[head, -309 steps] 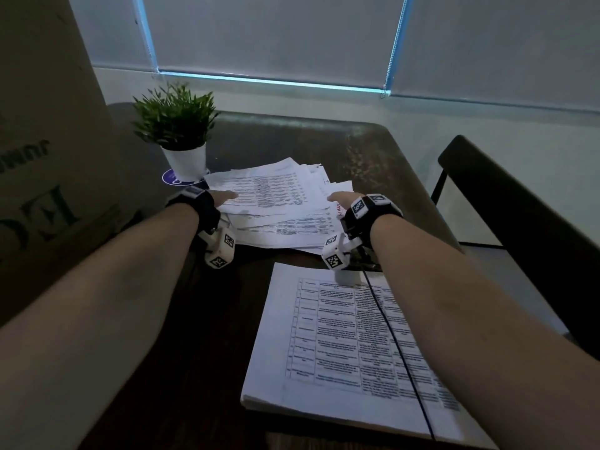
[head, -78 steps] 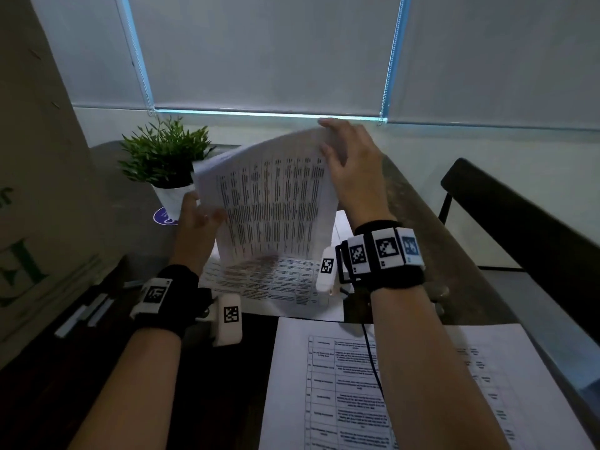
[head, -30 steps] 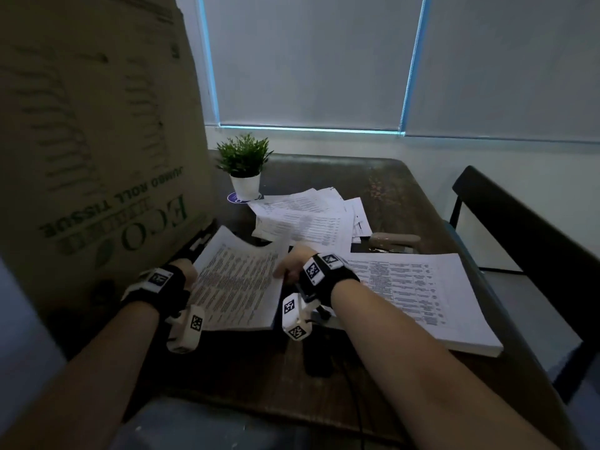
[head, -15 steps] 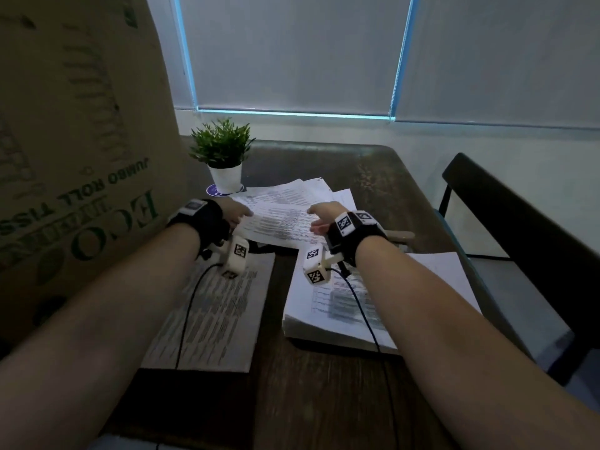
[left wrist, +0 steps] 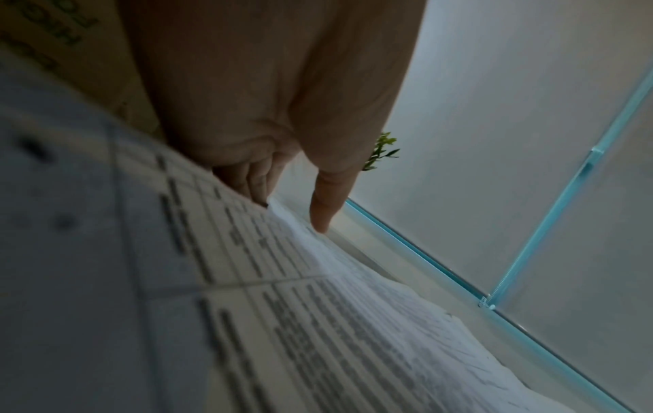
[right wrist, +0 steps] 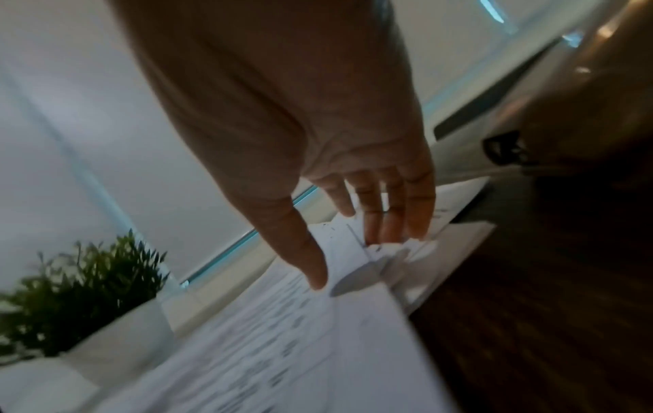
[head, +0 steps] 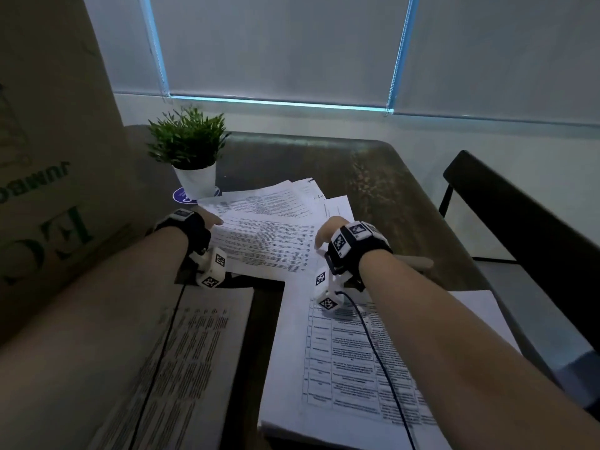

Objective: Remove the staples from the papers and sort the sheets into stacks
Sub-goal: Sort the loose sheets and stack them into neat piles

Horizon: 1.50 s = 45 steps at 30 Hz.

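Note:
A loose pile of printed papers (head: 269, 228) lies mid-table. My left hand (head: 214, 220) is at its left edge; in the left wrist view the left hand (left wrist: 290, 212) has its thumb on the top sheet (left wrist: 353, 293) and its fingers (left wrist: 247, 178) tucked under the edge. At the pile's right edge is my right hand (head: 319, 235). The right wrist view shows the right hand (right wrist: 353, 251) with straight fingers (right wrist: 388, 223) touching the fanned paper edges (right wrist: 395, 251). Two stacks lie nearer me: a thin left stack (head: 194, 358) and a thick right stack (head: 341, 352).
A potted plant (head: 191, 157) stands just behind the pile's left corner. A big cardboard box (head: 48, 157) walls off the left side. A beige stapler-like tool (head: 418, 263) lies behind my right wrist. A dark chair (head: 519, 222) stands at the right.
A second ago both hands were laying sheets on the near left stack. They have since reached forward to the far pile and now sit at its two edges.

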Each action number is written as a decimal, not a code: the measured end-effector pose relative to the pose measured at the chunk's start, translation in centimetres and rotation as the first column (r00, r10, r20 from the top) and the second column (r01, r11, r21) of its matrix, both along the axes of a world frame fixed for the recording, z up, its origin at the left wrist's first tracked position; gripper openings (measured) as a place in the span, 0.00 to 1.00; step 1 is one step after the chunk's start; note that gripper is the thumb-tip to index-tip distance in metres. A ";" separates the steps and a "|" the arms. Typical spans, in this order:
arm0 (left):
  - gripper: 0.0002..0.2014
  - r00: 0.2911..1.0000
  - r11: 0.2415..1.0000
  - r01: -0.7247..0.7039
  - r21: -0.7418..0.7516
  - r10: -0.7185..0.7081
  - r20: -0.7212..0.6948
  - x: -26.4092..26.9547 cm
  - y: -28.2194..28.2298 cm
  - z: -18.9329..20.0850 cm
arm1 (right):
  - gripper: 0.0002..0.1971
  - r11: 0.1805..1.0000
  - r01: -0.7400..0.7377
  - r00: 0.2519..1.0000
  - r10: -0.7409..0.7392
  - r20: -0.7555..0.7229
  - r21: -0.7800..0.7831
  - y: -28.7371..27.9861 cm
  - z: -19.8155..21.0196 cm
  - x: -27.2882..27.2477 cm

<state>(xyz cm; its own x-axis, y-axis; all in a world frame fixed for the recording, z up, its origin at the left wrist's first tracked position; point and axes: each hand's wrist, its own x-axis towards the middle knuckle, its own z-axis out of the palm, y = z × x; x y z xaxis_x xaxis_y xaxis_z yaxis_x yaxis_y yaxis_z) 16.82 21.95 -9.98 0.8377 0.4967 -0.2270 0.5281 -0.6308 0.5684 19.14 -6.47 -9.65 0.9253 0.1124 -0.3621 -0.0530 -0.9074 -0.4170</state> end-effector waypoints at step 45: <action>0.21 0.991 0.920 0.110 -0.376 -0.074 0.108 -2.3 0.3 -0.9 | 0.20 1.000 -0.023 1.000 0.023 -0.003 0.005 -1.3 1.6 0.9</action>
